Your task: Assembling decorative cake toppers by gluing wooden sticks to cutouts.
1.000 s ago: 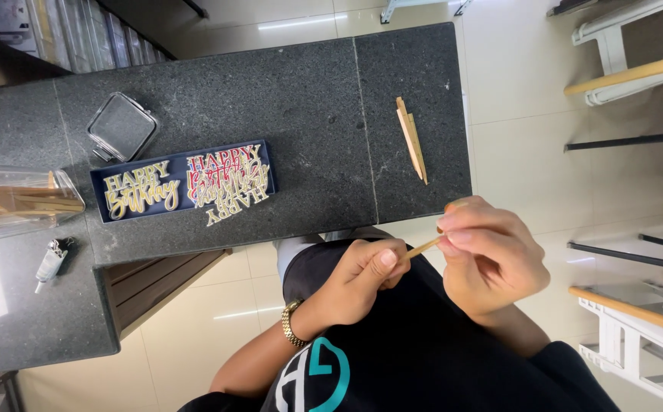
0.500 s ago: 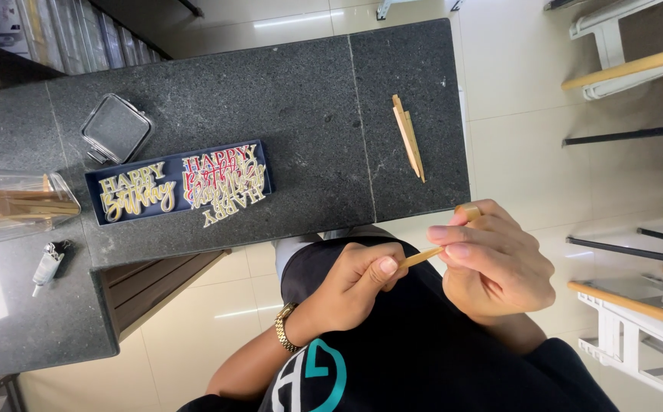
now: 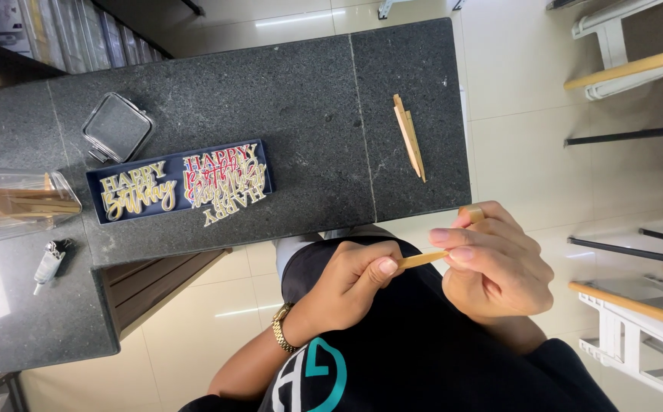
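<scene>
Wooden stick (image 3: 421, 260) above speckled counter (image 3: 270, 99)

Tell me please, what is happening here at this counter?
A person holds a thin wooden stick between both hands, the left hand pinching one end and the right hand the other, just below the edge of a dark stone counter. On the counter lie another pair of wooden sticks, a dark tray of gold and red cut-out lettering, a small square container and a clear box with more wooden pieces.
</scene>
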